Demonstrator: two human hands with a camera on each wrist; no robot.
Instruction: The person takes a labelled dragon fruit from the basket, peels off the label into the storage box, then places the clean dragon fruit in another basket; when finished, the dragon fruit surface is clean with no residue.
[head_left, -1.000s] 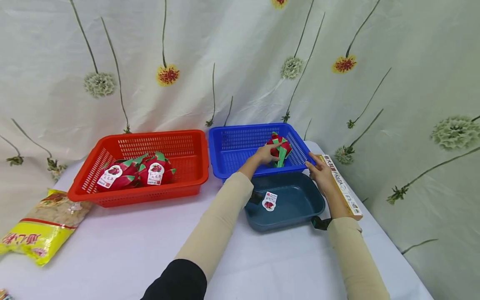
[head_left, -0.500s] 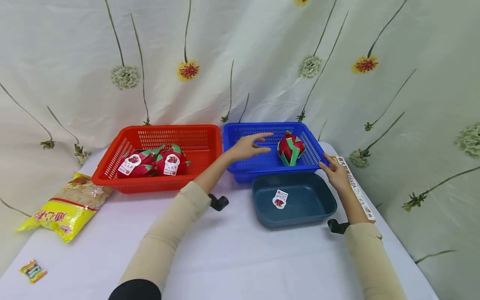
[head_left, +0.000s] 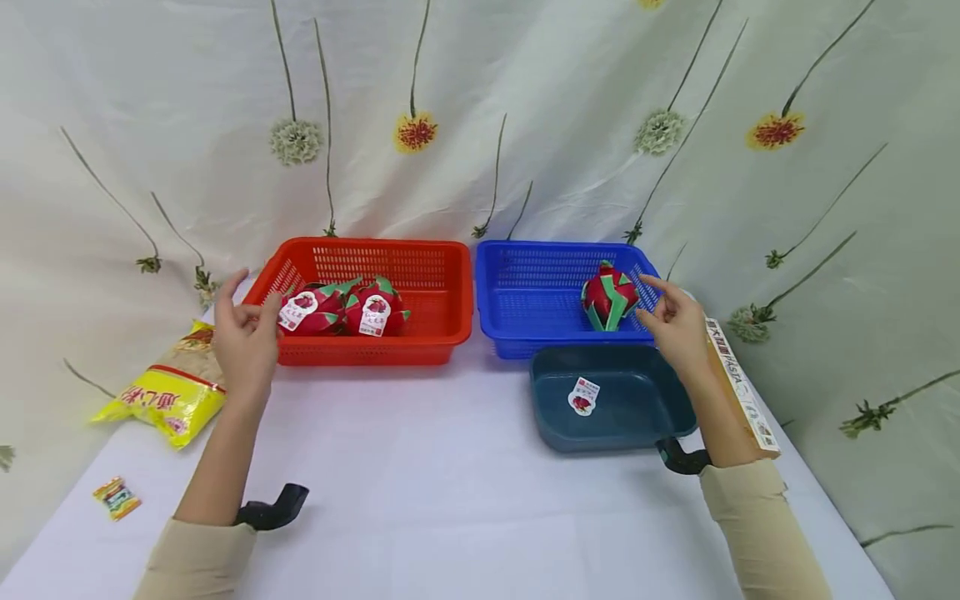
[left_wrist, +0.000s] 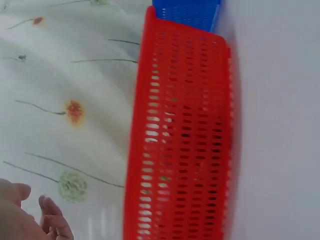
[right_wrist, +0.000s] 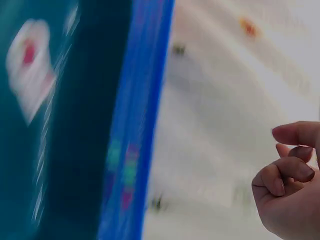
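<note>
My left hand (head_left: 243, 337) is raised at the left end of the red basket (head_left: 390, 354), fingers loosely bent, holding nothing. Two toy dragon fruits (head_left: 326, 312) with white stickers lie in that basket. My right hand (head_left: 675, 329) hovers by the right end of the blue basket (head_left: 525, 329), thumb and index finger apart and the other fingers bent. In the right wrist view, nothing is between these fingers (right_wrist: 295, 172). One dragon fruit (head_left: 609, 298) sits inside the blue basket. A dragon fruit sticker (head_left: 583, 396) lies in the dark teal basin (head_left: 622, 437) in front.
A yellow bag of pasta (head_left: 176, 387) lies left of the red basket, partly behind my left hand. Nearer the front is a small wrapped snack (head_left: 117, 498). A long pasta box (head_left: 742, 387) lies by the table's right edge. A flowered cloth (head_left: 570, 100) hangs behind.
My left hand has let go of the dragon fruit in the blue basket and swung left to the red basket. The right hand has come off the blue basket's rim. The head view has turned left.
</note>
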